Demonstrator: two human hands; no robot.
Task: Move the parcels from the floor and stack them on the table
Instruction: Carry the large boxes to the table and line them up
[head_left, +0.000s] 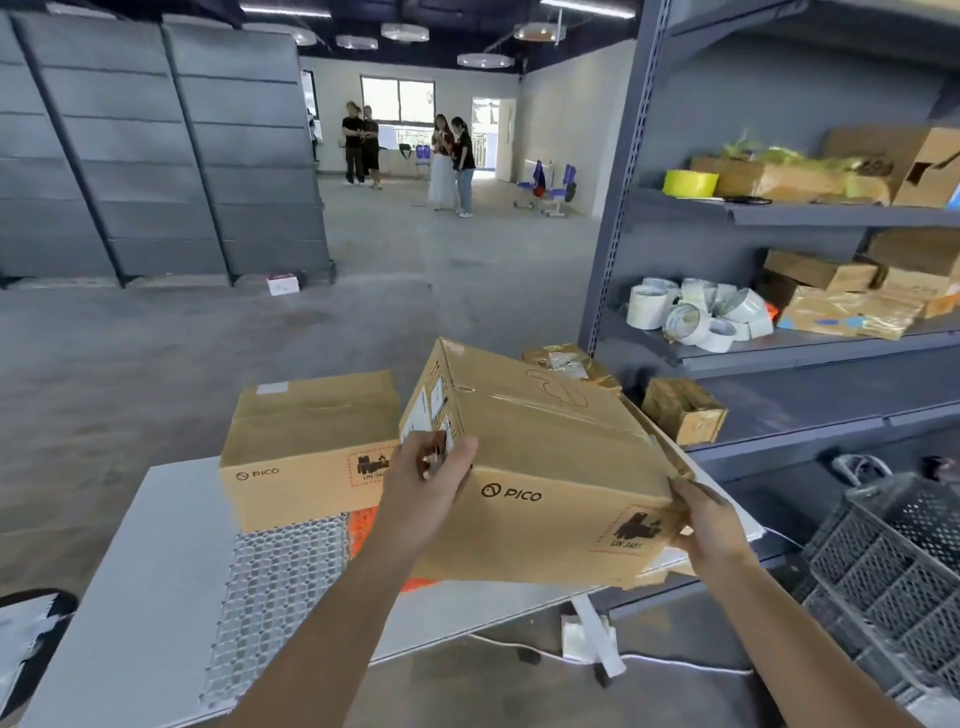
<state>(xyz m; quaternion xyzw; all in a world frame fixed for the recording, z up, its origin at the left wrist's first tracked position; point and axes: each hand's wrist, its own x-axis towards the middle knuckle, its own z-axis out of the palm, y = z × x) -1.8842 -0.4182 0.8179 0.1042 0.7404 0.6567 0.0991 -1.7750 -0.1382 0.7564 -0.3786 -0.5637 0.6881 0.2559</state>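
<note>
1. Cardboard, PICO-marked tilted parcel (540, 462) is over the right edge of the table (156, 545); contact underneath cannot be told
2. The left hand (426, 483) has fingers curled round its near left corner
3. The right hand (711, 525) grips its near right corner
4. A second parcel (306, 447) lies flat at the table's far edge, just beside it

Both hands (423, 480) (709, 525) hold a tilted parcel (540, 467) above the table (156, 571).
</note>
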